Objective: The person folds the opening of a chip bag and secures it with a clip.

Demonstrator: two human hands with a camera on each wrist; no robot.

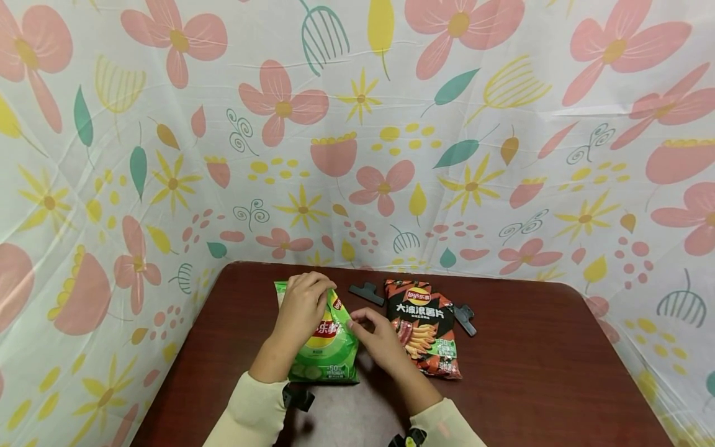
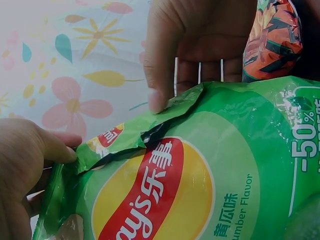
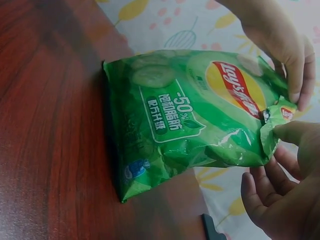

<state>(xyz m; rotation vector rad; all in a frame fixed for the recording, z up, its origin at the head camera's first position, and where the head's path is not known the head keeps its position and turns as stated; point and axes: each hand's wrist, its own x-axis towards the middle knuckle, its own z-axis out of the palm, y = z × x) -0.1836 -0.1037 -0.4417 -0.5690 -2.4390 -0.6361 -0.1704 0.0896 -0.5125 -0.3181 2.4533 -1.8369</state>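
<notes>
Your left hand and right hand were both at the green chip bag, which was on the far left part of the surface, nearer the far left corner than the far right one. The bag's top end pointed toward the far edge, and its printed front faced up, showing the red and yellow logo and a "-50%" label. The top strip was folded over onto the front, with a dark crease along part of it.

Your left fingers were clamped on the bag's top corner on the left edge's side. Your right thumb pressed the folded strip farther along, with fingers behind it, so that hand pinched the bag too; its other fingers were loosely curved.

To the right of the green bag, well apart from the surface's right edge, lay a red and black chip bag, also front up. One black clip lay near the far edge, between the two bags; a second black clip lay just beside the red and black bag, toward the right edge. A flower-patterned cloth hung behind the far edge.
</notes>
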